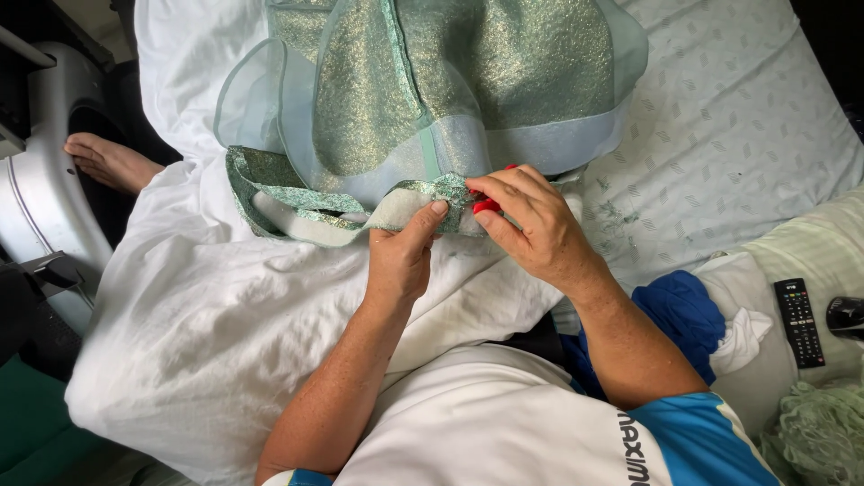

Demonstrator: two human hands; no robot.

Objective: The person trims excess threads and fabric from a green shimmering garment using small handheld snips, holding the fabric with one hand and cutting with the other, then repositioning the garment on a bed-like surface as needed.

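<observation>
A glittery pale-green garment with sheer ruffles lies on a white pillow in my lap. Its white-lined waistband curls toward me. My left hand pinches the band's edge from below, thumb on the white lining. My right hand grips a small red tool pressed against the same seam; most of the tool is hidden by my fingers. Both hands touch the fabric, a few centimetres apart.
A bare foot rests at the left beside a grey machine. A patterned sheet covers the bed at right. A black remote, blue cloth and green lace lie at lower right.
</observation>
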